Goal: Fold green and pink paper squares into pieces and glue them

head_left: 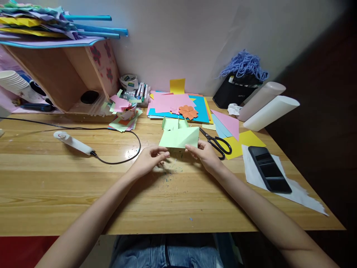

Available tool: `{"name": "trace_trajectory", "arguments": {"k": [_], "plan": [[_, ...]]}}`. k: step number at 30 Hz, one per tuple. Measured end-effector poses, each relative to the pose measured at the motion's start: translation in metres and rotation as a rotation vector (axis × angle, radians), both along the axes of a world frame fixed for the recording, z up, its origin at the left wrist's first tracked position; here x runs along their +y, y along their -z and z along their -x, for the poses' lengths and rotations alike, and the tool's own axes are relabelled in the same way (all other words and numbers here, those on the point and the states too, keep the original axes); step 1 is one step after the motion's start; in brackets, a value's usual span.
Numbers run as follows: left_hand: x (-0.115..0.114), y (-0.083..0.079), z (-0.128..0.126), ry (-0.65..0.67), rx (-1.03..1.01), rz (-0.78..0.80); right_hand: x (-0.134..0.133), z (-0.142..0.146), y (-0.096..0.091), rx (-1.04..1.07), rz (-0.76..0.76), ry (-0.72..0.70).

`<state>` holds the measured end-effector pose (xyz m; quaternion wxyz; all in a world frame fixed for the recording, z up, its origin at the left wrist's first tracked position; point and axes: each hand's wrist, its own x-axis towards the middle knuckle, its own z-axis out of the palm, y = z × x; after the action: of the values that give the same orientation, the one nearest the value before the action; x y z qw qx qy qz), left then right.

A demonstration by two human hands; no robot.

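Note:
A light green sheet of paper (pixel 174 138) with a diagonal crease is held up over the desk. My right hand (pixel 205 152) pinches its lower right corner, thumb in front and fingers behind. At the lower left edge, my left hand (pixel 150 160) has its index finger and thumb closed on the paper; its other fingers curl below. Just behind the sheet lie cut light green paper pieces (pixel 168 123). Black-handled scissors (pixel 216 143) rest right beside my right hand. An orange paper flower (pixel 188 112) lies on the stacked coloured paper farther back.
Pink paper (pixel 170 102) tops the stack at the wall. Left stand a scrap-filled cup (pixel 126 111) and a white corded device (pixel 74 143). Right are yellow paper (pixel 237 147), a phone (pixel 269 169) on white paper, two tall rolls (pixel 269 113) and a black holder (pixel 234 91). Small scraps dot the desk.

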<state>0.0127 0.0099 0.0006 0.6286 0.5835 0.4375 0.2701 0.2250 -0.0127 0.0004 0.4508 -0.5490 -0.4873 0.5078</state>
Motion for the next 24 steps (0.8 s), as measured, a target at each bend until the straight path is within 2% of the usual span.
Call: {"name": "trace_trajectory", "arguments": {"k": [5,9,11,17,24], "plan": [[0.007,0.0,0.005,-0.201,-0.073,0.193,0.001,-0.002,0.006,0.101,0.033,-0.056],[0.003,-0.003,0.009,-0.12,-0.129,0.137,0.002,-0.001,0.006,0.075,0.057,-0.115],[0.0,-0.004,0.008,-0.106,-0.103,0.107,0.002,0.0,0.007,0.06,0.054,-0.101],[-0.004,-0.005,0.001,-0.188,0.022,-0.006,0.003,0.004,0.01,0.095,0.016,-0.034],[0.001,-0.005,0.006,-0.304,-0.041,-0.002,0.005,0.004,0.007,0.079,-0.001,-0.073]]}}
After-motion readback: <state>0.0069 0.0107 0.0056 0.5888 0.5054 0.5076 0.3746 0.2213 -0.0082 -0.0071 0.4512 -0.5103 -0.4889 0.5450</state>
